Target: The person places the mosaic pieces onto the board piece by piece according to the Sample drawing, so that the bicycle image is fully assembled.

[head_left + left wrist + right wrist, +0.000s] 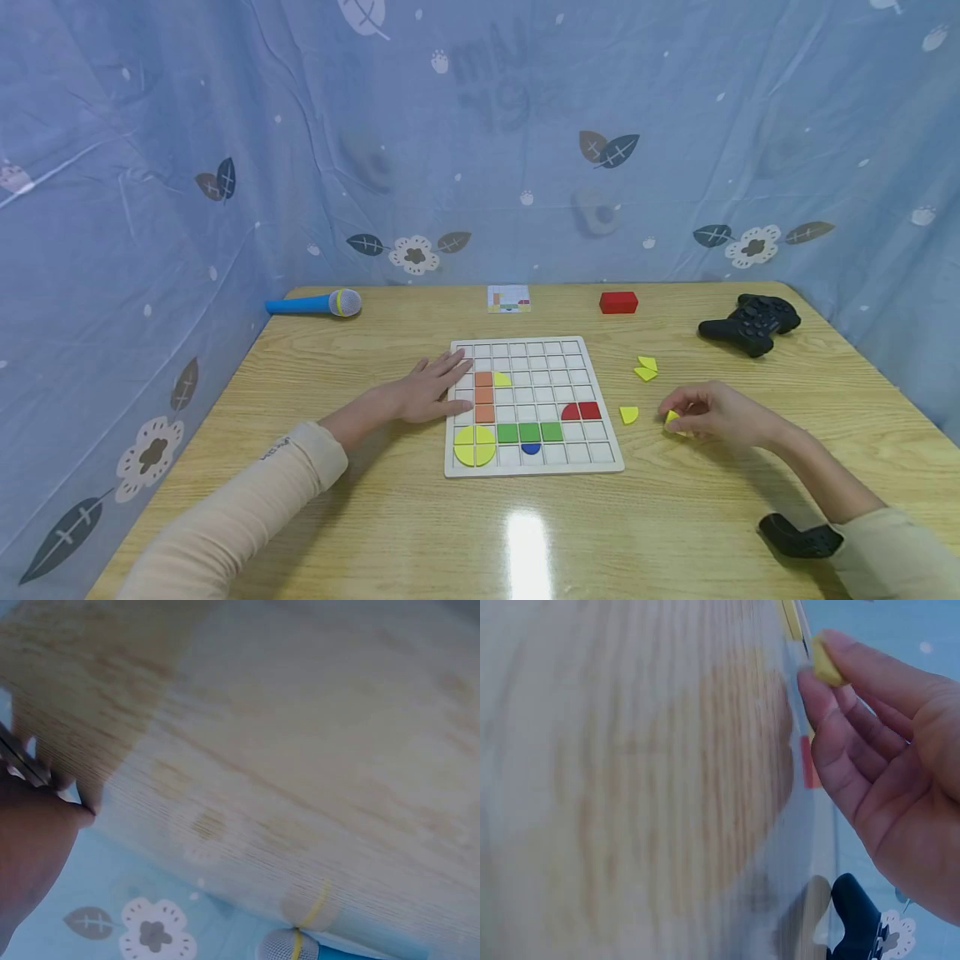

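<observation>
A white grid board (534, 472) lies on the wooden table. In its cells sit orange squares (483, 396), green squares (529, 432), red pieces (590, 410), a blue half-round piece (531, 448) and yellow quarter-round pieces (475, 446), several making a full circle. My left hand (435, 392) rests with fingers extended on the board's left edge. To the right of the board, my right hand (712, 412) pinches a yellow quarter-round piece (827, 664) between thumb and fingers. Near it on the table lie a loose yellow quarter-round piece (628, 414) and two more yellow pieces (647, 368).
Behind the board lies a small pattern card (509, 299). A red block (618, 302) and a black game controller (750, 323) stand at the back right, a blue toy microphone (315, 303) at the back left. A black object (799, 537) is by the right sleeve. Patterned blue cloth (525, 150) encloses the table.
</observation>
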`<action>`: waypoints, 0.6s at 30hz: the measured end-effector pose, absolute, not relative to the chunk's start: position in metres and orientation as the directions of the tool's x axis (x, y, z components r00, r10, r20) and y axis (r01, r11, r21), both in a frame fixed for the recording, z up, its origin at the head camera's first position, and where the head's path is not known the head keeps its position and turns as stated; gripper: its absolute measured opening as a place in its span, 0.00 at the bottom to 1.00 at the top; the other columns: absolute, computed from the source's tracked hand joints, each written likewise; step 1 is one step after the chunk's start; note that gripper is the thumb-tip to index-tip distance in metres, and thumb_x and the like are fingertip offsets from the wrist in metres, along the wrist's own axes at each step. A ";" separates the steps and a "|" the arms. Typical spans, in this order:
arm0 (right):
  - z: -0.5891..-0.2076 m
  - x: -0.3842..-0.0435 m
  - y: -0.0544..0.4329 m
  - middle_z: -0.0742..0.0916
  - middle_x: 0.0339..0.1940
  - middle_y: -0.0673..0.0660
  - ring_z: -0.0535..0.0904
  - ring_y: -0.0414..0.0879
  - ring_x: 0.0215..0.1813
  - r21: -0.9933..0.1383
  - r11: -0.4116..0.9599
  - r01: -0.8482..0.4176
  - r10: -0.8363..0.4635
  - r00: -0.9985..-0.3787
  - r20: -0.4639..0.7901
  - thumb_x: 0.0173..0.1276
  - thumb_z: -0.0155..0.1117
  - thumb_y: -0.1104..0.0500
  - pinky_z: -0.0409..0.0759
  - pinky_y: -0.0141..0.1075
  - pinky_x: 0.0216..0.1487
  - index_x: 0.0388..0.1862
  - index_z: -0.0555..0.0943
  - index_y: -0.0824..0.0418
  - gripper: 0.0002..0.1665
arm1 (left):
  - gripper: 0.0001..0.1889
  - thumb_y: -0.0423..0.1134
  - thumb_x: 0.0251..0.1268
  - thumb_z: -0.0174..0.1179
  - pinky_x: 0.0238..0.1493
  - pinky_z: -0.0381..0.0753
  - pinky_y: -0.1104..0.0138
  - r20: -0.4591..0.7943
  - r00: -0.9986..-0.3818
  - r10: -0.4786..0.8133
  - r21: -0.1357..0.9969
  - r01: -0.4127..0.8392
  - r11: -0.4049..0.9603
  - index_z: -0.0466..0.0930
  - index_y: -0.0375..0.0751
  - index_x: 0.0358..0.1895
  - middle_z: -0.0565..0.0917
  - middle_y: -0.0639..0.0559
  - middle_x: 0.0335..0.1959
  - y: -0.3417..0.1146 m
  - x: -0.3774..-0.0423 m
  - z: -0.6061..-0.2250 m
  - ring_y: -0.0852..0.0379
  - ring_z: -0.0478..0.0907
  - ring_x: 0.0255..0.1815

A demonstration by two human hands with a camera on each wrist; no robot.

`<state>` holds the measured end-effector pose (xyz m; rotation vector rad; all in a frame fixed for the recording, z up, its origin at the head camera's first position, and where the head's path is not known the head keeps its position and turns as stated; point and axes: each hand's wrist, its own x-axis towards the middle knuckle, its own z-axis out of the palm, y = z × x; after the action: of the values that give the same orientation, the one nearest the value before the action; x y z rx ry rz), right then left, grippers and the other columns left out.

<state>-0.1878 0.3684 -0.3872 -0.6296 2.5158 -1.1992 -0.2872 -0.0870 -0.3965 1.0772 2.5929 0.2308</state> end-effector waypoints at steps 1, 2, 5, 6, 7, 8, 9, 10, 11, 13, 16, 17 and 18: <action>-0.386 -0.188 0.367 0.81 0.30 0.53 0.74 0.39 0.25 -0.788 0.559 -0.258 -0.492 -0.868 -0.065 0.67 0.63 0.61 0.75 0.33 0.22 0.46 0.79 0.67 0.12 | 0.41 0.64 0.71 0.39 0.71 0.34 0.48 -0.231 -0.663 0.712 0.270 0.660 0.701 0.37 0.46 0.77 0.35 0.47 0.77 -0.087 -0.287 -0.396 0.48 0.31 0.75; -0.386 -0.188 0.365 0.81 0.30 0.54 0.75 0.40 0.25 -0.791 0.557 -0.255 -0.486 -0.872 -0.062 0.67 0.63 0.61 0.76 0.33 0.22 0.46 0.79 0.68 0.12 | 0.41 0.64 0.72 0.39 0.71 0.34 0.48 -0.227 -0.661 0.715 0.273 0.662 0.699 0.37 0.46 0.77 0.35 0.47 0.77 -0.087 -0.287 -0.396 0.47 0.31 0.75; -0.383 -0.190 0.358 0.80 0.31 0.56 0.77 0.42 0.27 -0.795 0.551 -0.255 -0.478 -0.877 -0.050 0.68 0.63 0.61 0.78 0.34 0.24 0.48 0.78 0.68 0.14 | 0.41 0.64 0.72 0.39 0.71 0.34 0.48 -0.222 -0.662 0.716 0.274 0.662 0.698 0.37 0.45 0.77 0.35 0.46 0.77 -0.087 -0.286 -0.395 0.47 0.31 0.75; -0.383 -0.190 0.356 0.81 0.32 0.57 0.78 0.42 0.28 -0.800 0.545 -0.253 -0.479 -0.876 -0.049 0.68 0.63 0.61 0.79 0.35 0.25 0.49 0.77 0.69 0.15 | 0.41 0.64 0.72 0.39 0.71 0.34 0.48 -0.224 -0.662 0.715 0.274 0.661 0.698 0.37 0.45 0.77 0.35 0.46 0.77 -0.088 -0.286 -0.394 0.47 0.31 0.75; -0.382 -0.191 0.354 0.81 0.33 0.57 0.79 0.42 0.30 -0.800 0.543 -0.257 -0.482 -0.875 -0.046 0.68 0.63 0.61 0.79 0.35 0.27 0.50 0.77 0.70 0.16 | 0.41 0.64 0.72 0.39 0.71 0.33 0.48 -0.226 -0.662 0.715 0.274 0.661 0.699 0.37 0.45 0.77 0.35 0.46 0.77 -0.088 -0.286 -0.394 0.47 0.31 0.75; -0.382 -0.191 0.352 0.81 0.35 0.57 0.79 0.41 0.31 -0.801 0.539 -0.260 -0.487 -0.872 -0.044 0.67 0.63 0.62 0.80 0.35 0.29 0.51 0.77 0.71 0.17 | 0.41 0.64 0.72 0.39 0.71 0.33 0.48 -0.227 -0.662 0.715 0.273 0.661 0.699 0.37 0.45 0.77 0.35 0.46 0.77 -0.088 -0.286 -0.394 0.47 0.31 0.75; -0.381 -0.192 0.350 0.82 0.36 0.58 0.79 0.41 0.33 -0.802 0.537 -0.262 -0.492 -0.869 -0.045 0.67 0.63 0.62 0.80 0.34 0.31 0.52 0.76 0.71 0.18 | 0.41 0.64 0.72 0.39 0.71 0.33 0.48 -0.229 -0.661 0.714 0.274 0.660 0.699 0.37 0.45 0.77 0.35 0.46 0.77 -0.088 -0.286 -0.394 0.47 0.31 0.75; -0.381 -0.193 0.348 0.82 0.38 0.58 0.79 0.40 0.36 -0.804 0.535 -0.260 -0.498 -0.866 -0.051 0.67 0.63 0.62 0.80 0.34 0.33 0.53 0.76 0.72 0.19 | 0.41 0.64 0.72 0.39 0.71 0.33 0.48 -0.228 -0.660 0.715 0.276 0.661 0.698 0.37 0.45 0.77 0.35 0.46 0.77 -0.088 -0.286 -0.394 0.47 0.31 0.75; -0.381 -0.194 0.346 0.83 0.39 0.59 0.79 0.40 0.38 -0.806 0.533 -0.258 -0.503 -0.862 -0.057 0.67 0.64 0.62 0.80 0.33 0.35 0.54 0.76 0.73 0.20 | 0.41 0.64 0.72 0.39 0.71 0.34 0.48 -0.226 -0.659 0.717 0.278 0.662 0.696 0.37 0.45 0.77 0.35 0.46 0.77 -0.088 -0.287 -0.395 0.47 0.31 0.75; -0.382 -0.195 0.343 0.84 0.40 0.60 0.80 0.39 0.39 -0.817 0.525 -0.239 -0.511 -0.856 -0.078 0.67 0.63 0.62 0.80 0.33 0.37 0.53 0.77 0.73 0.19 | 0.41 0.64 0.72 0.38 0.71 0.33 0.48 -0.233 -0.661 0.714 0.274 0.659 0.700 0.36 0.46 0.77 0.34 0.47 0.77 -0.088 -0.287 -0.395 0.48 0.31 0.75; -0.384 -0.199 0.338 0.84 0.40 0.59 0.79 0.39 0.37 -0.820 0.529 -0.221 -0.518 -0.849 -0.106 0.67 0.63 0.62 0.79 0.32 0.36 0.49 0.79 0.72 0.16 | 0.42 0.65 0.71 0.38 0.71 0.33 0.49 -0.237 -0.663 0.710 0.272 0.656 0.704 0.36 0.47 0.77 0.34 0.48 0.77 -0.088 -0.288 -0.396 0.49 0.30 0.75; -0.384 -0.199 0.337 0.85 0.39 0.59 0.79 0.40 0.36 -0.822 0.525 -0.220 -0.524 -0.845 -0.109 0.68 0.63 0.62 0.80 0.32 0.36 0.48 0.80 0.72 0.15 | 0.42 0.66 0.71 0.37 0.71 0.33 0.49 -0.240 -0.664 0.709 0.272 0.655 0.705 0.35 0.47 0.77 0.34 0.48 0.77 -0.088 -0.288 -0.397 0.49 0.30 0.75; -0.385 -0.200 0.335 0.84 0.38 0.58 0.79 0.40 0.35 -0.825 0.520 -0.219 -0.531 -0.840 -0.111 0.68 0.62 0.62 0.80 0.32 0.35 0.46 0.81 0.71 0.13 | 0.42 0.66 0.71 0.37 0.71 0.33 0.50 -0.243 -0.664 0.707 0.270 0.654 0.707 0.35 0.48 0.77 0.33 0.49 0.77 -0.088 -0.288 -0.398 0.49 0.30 0.75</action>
<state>-0.2002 0.3353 -0.3846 -0.6220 2.4142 -1.2380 -0.2878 -0.0882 -0.3977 1.0656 2.5867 0.2279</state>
